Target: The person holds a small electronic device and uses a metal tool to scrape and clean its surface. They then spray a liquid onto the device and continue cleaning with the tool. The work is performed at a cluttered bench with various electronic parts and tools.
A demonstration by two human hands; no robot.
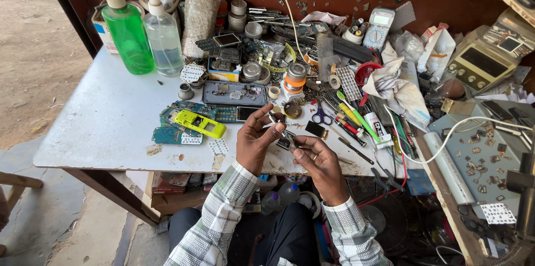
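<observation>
My left hand (255,142) and my right hand (319,164) meet over the front edge of a white workbench (106,126). Together they grip a small dark electronic part (286,140); my left fingers pinch its upper end and my right fingers hold its lower end. I cannot tell exactly what the part is. A yellow phone shell (200,124) lies on green circuit boards to the left of my left hand. An opened grey phone body (234,93) lies just beyond it.
A green spray bottle (128,29) and a clear one (163,34) stand at the back left. Small scissors (321,115), pens and screwdrivers (354,121), a white cloth (398,87), a multimeter (379,27) and a white cable (446,135) crowd the right side.
</observation>
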